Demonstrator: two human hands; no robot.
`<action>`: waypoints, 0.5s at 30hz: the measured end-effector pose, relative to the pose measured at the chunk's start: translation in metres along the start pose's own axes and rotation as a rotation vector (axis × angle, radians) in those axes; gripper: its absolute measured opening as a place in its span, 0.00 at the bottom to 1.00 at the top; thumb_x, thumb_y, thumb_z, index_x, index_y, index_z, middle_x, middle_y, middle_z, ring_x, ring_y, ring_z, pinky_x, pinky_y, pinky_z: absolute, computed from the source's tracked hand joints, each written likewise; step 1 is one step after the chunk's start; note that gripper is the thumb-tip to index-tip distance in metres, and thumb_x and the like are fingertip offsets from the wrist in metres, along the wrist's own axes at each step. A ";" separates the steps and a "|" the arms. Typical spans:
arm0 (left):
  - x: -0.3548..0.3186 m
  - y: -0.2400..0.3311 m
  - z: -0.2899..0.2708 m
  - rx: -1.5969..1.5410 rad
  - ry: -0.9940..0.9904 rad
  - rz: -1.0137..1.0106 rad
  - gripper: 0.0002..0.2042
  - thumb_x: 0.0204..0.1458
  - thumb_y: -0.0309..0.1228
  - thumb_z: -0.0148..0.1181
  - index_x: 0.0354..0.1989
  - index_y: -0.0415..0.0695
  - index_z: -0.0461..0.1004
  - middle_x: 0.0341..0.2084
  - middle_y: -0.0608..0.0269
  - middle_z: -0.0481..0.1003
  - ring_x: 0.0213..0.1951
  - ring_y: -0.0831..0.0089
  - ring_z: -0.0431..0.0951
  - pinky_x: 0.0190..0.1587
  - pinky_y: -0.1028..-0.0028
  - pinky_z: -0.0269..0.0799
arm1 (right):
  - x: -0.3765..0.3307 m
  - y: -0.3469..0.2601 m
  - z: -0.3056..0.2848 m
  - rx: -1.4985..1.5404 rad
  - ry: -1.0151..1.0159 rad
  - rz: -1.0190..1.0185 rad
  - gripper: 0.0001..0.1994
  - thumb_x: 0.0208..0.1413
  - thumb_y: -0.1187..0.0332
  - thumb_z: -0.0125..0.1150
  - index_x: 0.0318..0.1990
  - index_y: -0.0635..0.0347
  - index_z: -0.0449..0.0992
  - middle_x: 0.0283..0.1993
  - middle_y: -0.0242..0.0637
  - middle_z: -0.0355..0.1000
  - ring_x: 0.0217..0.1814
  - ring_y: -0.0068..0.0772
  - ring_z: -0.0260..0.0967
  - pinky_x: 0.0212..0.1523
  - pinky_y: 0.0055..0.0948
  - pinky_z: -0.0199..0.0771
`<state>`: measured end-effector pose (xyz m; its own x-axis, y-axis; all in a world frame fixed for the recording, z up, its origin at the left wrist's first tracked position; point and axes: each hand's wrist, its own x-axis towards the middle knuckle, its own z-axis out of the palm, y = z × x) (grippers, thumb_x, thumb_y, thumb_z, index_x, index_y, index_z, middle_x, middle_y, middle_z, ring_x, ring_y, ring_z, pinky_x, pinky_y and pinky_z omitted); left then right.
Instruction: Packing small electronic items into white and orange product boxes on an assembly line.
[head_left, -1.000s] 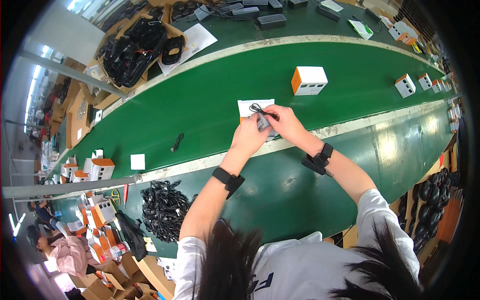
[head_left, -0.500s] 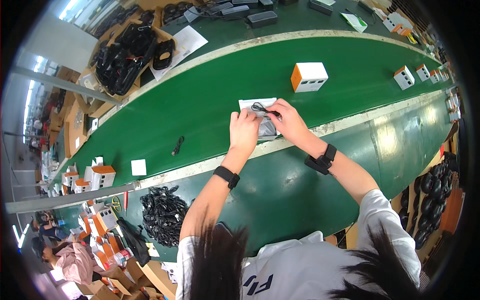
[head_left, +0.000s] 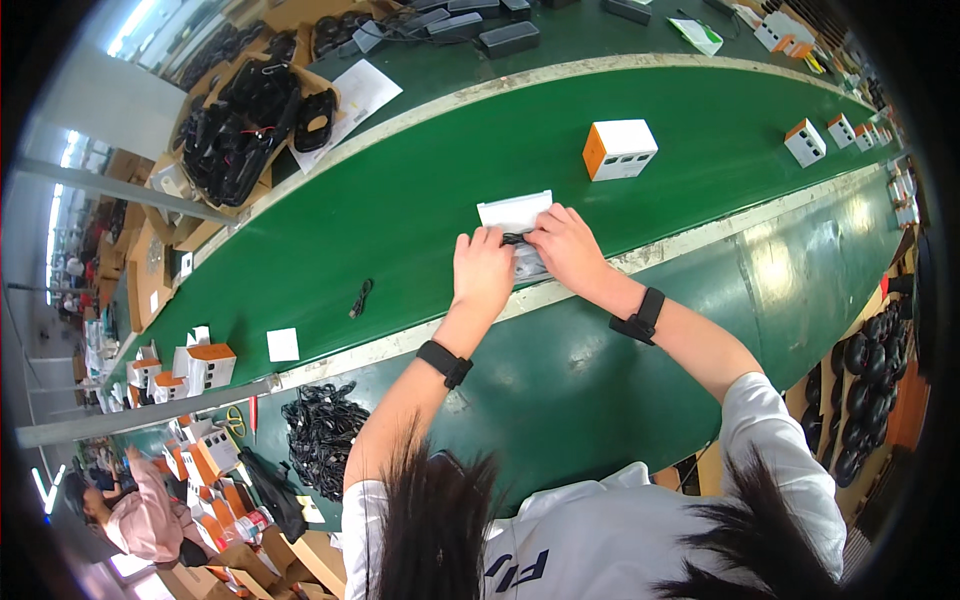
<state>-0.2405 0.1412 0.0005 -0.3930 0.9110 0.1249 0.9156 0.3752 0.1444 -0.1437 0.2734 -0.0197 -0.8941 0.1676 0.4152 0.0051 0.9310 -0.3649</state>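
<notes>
In front of me an open white box (head_left: 515,211) sits on the green belt with its lid flap raised on the far side. A small bundled black cable (head_left: 514,239) is at the box's mouth. My right hand (head_left: 570,252) pinches the cable's right end. The fingers of my left hand (head_left: 484,270) are closed at its left end, against the box's left side. Below the cable, something grey in clear plastic (head_left: 529,265) shows inside the box, partly covered by my hands.
A closed orange-and-white box (head_left: 620,150) stands beyond my right hand. Left on the belt lie a black cable (head_left: 361,298) and a white card (head_left: 283,345). A heap of black cables (head_left: 325,438) rests on the near table, beside scissors (head_left: 235,421). A co-worker (head_left: 150,510) is at the lower left.
My right hand has brought the cable down and nearer to the box's mouth, and its fingers have turned downward. The co-worker at the lower left has raised an arm.
</notes>
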 end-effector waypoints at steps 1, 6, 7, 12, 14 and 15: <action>0.001 0.006 0.001 0.087 0.028 0.027 0.06 0.41 0.34 0.61 0.25 0.45 0.77 0.31 0.65 0.71 0.39 0.69 0.69 0.40 0.67 0.61 | 0.002 -0.001 -0.003 -0.068 0.021 -0.029 0.05 0.39 0.73 0.56 0.26 0.59 0.76 0.32 0.34 0.66 0.41 0.34 0.60 0.41 0.29 0.62; 0.001 0.016 -0.001 -0.045 0.249 0.124 0.06 0.43 0.33 0.59 0.28 0.46 0.77 0.31 0.66 0.69 0.37 0.69 0.66 0.41 0.68 0.57 | 0.008 0.005 -0.015 -0.160 -0.101 -0.080 0.05 0.40 0.71 0.55 0.25 0.59 0.76 0.36 0.33 0.64 0.44 0.32 0.59 0.42 0.30 0.57; 0.001 0.013 0.001 -0.034 0.249 0.135 0.06 0.43 0.33 0.59 0.27 0.46 0.77 0.31 0.67 0.70 0.36 0.70 0.66 0.41 0.68 0.57 | 0.008 0.008 -0.016 -0.194 -0.146 -0.115 0.05 0.40 0.71 0.55 0.26 0.59 0.76 0.37 0.34 0.64 0.44 0.32 0.59 0.43 0.31 0.57; 0.012 0.016 0.011 0.022 0.182 0.098 0.04 0.40 0.33 0.61 0.23 0.47 0.77 0.30 0.70 0.72 0.37 0.72 0.67 0.40 0.68 0.57 | -0.003 0.014 -0.017 -0.282 -0.203 -0.174 0.08 0.42 0.72 0.53 0.31 0.60 0.75 0.37 0.34 0.64 0.45 0.31 0.59 0.45 0.34 0.56; 0.023 0.025 0.012 0.074 0.145 0.072 0.02 0.37 0.31 0.62 0.20 0.48 0.77 0.24 0.70 0.72 0.35 0.72 0.69 0.38 0.69 0.57 | -0.005 0.018 -0.023 -0.168 -0.222 -0.140 0.10 0.41 0.75 0.53 0.34 0.61 0.74 0.37 0.35 0.64 0.44 0.33 0.60 0.46 0.32 0.57; 0.027 0.023 0.011 0.075 0.144 0.077 0.02 0.37 0.31 0.62 0.20 0.48 0.77 0.24 0.70 0.72 0.35 0.72 0.69 0.38 0.69 0.57 | -0.006 0.020 -0.025 -0.168 -0.218 -0.135 0.10 0.41 0.75 0.53 0.34 0.61 0.74 0.37 0.35 0.64 0.44 0.33 0.60 0.46 0.32 0.57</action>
<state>-0.2290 0.1762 -0.0040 -0.3244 0.9057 0.2729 0.9452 0.3218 0.0557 -0.1275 0.2989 -0.0086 -0.9667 -0.0184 0.2551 -0.0631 0.9838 -0.1680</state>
